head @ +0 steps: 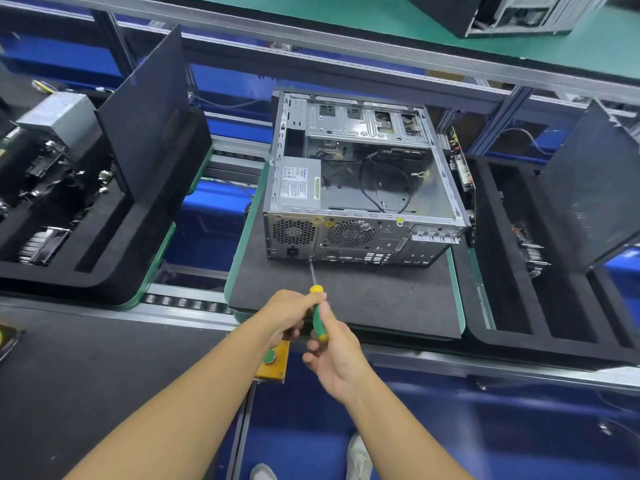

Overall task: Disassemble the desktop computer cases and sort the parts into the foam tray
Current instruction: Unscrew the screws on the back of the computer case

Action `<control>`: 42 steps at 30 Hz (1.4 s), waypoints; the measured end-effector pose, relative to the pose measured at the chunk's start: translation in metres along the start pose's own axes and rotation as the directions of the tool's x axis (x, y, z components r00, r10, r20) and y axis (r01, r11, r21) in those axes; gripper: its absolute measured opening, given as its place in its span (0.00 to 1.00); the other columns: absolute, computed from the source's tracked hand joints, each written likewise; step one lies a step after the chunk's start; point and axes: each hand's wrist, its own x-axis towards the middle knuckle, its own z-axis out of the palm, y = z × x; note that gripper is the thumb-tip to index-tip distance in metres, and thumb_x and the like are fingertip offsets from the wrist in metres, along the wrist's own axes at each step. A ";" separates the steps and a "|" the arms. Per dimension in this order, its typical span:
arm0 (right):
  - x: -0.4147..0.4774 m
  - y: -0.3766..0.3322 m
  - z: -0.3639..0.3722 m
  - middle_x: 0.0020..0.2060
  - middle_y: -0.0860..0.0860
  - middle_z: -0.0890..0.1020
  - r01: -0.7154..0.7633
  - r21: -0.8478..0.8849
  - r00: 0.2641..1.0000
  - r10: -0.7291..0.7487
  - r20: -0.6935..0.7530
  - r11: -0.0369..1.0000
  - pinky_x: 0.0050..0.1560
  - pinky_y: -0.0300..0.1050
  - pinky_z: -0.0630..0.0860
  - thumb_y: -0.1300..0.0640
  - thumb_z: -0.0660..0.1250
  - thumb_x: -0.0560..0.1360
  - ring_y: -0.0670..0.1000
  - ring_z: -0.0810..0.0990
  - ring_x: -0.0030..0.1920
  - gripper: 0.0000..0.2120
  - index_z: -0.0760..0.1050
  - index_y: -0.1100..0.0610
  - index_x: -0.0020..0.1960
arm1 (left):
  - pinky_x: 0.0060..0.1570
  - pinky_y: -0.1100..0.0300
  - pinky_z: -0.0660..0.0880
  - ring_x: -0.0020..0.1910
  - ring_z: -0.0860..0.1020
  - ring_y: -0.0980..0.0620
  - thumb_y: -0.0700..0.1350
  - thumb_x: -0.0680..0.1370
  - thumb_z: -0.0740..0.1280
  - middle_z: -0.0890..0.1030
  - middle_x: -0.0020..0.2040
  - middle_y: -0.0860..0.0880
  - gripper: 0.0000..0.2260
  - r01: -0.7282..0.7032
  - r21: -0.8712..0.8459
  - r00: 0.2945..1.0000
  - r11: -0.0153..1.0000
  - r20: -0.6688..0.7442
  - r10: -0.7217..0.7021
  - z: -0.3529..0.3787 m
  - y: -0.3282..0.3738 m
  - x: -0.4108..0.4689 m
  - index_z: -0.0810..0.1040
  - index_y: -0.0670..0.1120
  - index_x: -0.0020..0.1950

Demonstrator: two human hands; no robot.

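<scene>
1 open case on its side on dark pad, ctr. 1 screwdriver, tip at case's rear bottom edge; L grip & R grip both curled round its handle. 2 foam trays, left tray & right tray, flank it; parts inside hard to make out. 2nd case top right, cut off.

Bright, even light falls from overhead, and shadows are soft and short. The case shows a pale sheen on its bare metal, and the rail above it glares faintly. The black foam tray on the left loses detail in its dark recesses. The centre is sharp, down to the screwdriver. The wide lens bows straight lines at the edges, where focus softens.
</scene>
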 end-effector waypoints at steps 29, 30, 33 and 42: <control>0.020 0.001 -0.030 0.54 0.58 0.74 0.146 -0.279 0.986 -0.162 -0.036 0.949 0.40 0.42 0.80 0.64 0.70 0.77 0.50 0.75 0.38 0.17 0.67 0.49 0.57 | 0.34 0.51 0.83 0.24 0.77 0.50 0.52 0.75 0.72 0.78 0.34 0.52 0.08 -0.078 0.055 0.850 0.995 -0.519 0.096 0.013 0.038 0.075 0.82 0.48 0.44; 0.020 0.002 -0.032 0.54 0.57 0.75 0.149 -0.296 0.986 -0.165 -0.031 0.943 0.40 0.42 0.80 0.64 0.70 0.77 0.50 0.75 0.38 0.17 0.67 0.49 0.57 | 0.35 0.50 0.84 0.25 0.77 0.51 0.52 0.76 0.71 0.78 0.36 0.53 0.07 -0.072 0.036 0.848 0.997 -0.524 0.081 0.014 0.038 0.075 0.81 0.49 0.45; 0.019 0.004 -0.037 0.52 0.57 0.76 0.161 -0.353 0.985 -0.174 -0.005 0.922 0.39 0.42 0.80 0.63 0.69 0.77 0.48 0.75 0.36 0.15 0.67 0.49 0.56 | 0.28 0.56 0.82 0.29 0.79 0.51 0.51 0.79 0.66 0.78 0.41 0.52 0.10 -0.076 0.016 0.841 0.997 -0.537 0.073 0.015 0.035 0.074 0.81 0.45 0.47; -0.003 -0.029 -0.081 0.35 0.55 0.73 0.210 -0.041 0.969 -0.202 0.142 0.977 0.27 0.43 0.62 0.63 0.67 0.69 0.50 0.67 0.30 0.13 0.67 0.55 0.50 | 0.21 0.64 0.57 0.22 0.56 0.54 0.42 0.77 0.52 0.60 0.26 0.52 0.11 0.028 -0.662 0.977 0.749 -0.140 -0.161 0.007 0.030 0.043 0.66 0.48 0.35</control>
